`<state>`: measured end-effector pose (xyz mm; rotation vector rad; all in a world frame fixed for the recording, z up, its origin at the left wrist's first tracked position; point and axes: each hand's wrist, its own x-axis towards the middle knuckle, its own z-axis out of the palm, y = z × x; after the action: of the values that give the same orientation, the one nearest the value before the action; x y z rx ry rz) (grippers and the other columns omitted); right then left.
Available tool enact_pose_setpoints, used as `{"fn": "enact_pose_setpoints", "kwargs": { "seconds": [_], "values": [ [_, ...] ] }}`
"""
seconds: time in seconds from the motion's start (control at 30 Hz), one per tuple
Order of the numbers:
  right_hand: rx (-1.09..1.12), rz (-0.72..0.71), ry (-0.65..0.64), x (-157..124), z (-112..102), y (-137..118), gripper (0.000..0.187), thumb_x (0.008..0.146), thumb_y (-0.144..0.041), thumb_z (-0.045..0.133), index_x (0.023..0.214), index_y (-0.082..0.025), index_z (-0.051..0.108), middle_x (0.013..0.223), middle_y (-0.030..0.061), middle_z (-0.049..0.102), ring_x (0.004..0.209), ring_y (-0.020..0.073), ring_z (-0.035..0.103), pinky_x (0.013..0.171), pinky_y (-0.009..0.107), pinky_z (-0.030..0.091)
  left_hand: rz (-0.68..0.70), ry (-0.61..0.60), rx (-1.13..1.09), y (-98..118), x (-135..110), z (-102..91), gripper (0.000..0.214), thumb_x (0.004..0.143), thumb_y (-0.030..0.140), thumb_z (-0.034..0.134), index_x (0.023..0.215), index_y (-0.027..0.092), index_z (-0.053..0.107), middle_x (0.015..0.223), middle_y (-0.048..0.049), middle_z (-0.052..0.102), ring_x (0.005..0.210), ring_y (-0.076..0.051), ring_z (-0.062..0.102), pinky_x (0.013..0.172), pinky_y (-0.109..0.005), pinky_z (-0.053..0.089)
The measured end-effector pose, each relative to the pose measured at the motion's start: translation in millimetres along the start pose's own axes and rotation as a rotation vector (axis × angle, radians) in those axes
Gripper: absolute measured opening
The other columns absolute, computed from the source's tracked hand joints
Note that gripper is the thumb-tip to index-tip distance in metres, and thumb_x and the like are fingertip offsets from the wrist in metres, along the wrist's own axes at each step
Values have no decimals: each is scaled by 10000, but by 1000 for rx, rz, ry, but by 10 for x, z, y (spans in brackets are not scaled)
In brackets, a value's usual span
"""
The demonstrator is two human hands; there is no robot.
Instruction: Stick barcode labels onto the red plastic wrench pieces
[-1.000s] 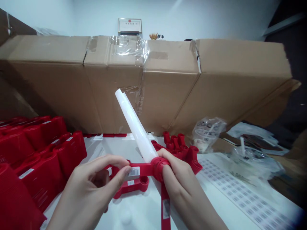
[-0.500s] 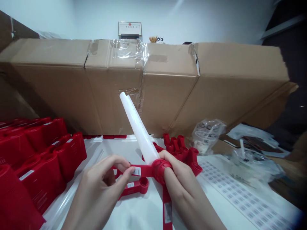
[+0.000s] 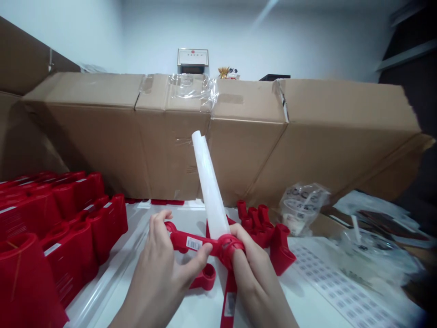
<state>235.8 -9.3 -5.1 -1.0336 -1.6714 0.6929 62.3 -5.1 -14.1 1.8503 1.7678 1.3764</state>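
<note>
My left hand [image 3: 164,269] grips a flat red plastic arm [image 3: 186,241] that carries a small barcode sticker. My right hand [image 3: 251,266] is closed round the red ring hub [image 3: 229,246] where that arm joins. A white plastic tube [image 3: 209,187] stands in the hub and leans up and to the left. A second red arm [image 3: 229,296] hangs from the hub toward me. Another red piece [image 3: 204,279] lies on the white table [image 3: 201,310] under my hands.
Stacks of red plastic parts [image 3: 58,228] fill the left side. More red pieces [image 3: 266,228] lie behind my right hand. Taped cardboard boxes [image 3: 239,136] wall off the back. A barcode sticker sheet [image 3: 337,296] and crumpled plastic bags [image 3: 302,205] lie at the right.
The tube has tilted more upright. My left hand has shifted its hold along the red arm, thumb now under it. The view has tipped up slightly.
</note>
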Motion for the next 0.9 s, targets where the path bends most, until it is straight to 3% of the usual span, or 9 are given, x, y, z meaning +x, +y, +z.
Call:
{"fn": "enact_pose_setpoints", "kwargs": {
  "seconds": [0.1, 0.2, 0.3, 0.43, 0.57, 0.77, 0.9],
  "values": [
    [6, -3, 12, -26, 25, 2, 253, 1060, -326, 340, 835, -247, 423, 740, -25, 531, 662, 168, 527, 617, 266, 436, -65, -42, -114, 15, 11, -36, 700, 812, 704, 645, 1226, 228, 340, 1075, -97, 553, 966, -329, 608, 847, -457, 475],
    [3, 29, -19, 14, -10, -8, 280, 1062, -324, 322, 835, -242, 463, 740, -18, 552, 659, 172, 518, 602, 268, 432, -67, -68, -239, 10, 45, -128, 514, 902, 613, 599, 1182, 264, 346, 972, -21, 539, 864, -251, 594, 816, -389, 458],
    [-13, 23, 24, 96, -75, -16, 282, 1047, -321, 341, 808, -236, 464, 746, -11, 548, 686, 178, 522, 630, 277, 441, -125, -230, -446, -19, 111, -263, 376, 953, 520, 586, 1131, 286, 353, 844, 45, 544, 771, -192, 567, 762, -321, 427],
    [-23, 24, 5, 180, -186, -32, 280, 1024, -337, 384, 789, -228, 489, 744, -8, 555, 693, 180, 522, 635, 280, 435, -269, -496, -767, -89, 222, -467, 331, 913, 445, 701, 1043, 256, 463, 730, 65, 617, 741, -154, 574, 736, -277, 397],
    [-8, 78, -50, 226, -299, -45, 255, 997, -342, 448, 795, -220, 545, 759, -10, 557, 694, 173, 514, 610, 266, 413, -305, -549, -1006, -115, 264, -621, 227, 917, 397, 715, 938, 224, 570, 711, 46, 622, 753, -153, 582, 810, -302, 440],
    [60, 103, -98, 285, -386, -28, 268, 983, -388, 516, 790, -211, 573, 745, -8, 559, 685, 162, 536, 603, 260, 429, -331, -653, -894, -111, 250, -678, 352, 872, 388, 794, 1080, 267, 537, 873, 25, 725, 831, -157, 637, 794, -265, 416],
    [114, 129, -127, 288, -407, -27, 238, 969, -377, 537, 804, -211, 584, 722, -13, 569, 651, 151, 546, 585, 252, 438, -292, -715, -897, -141, 247, -669, 385, 842, 344, 830, 1043, 273, 508, 807, 51, 688, 763, -132, 600, 720, -230, 402]
  ]
}}
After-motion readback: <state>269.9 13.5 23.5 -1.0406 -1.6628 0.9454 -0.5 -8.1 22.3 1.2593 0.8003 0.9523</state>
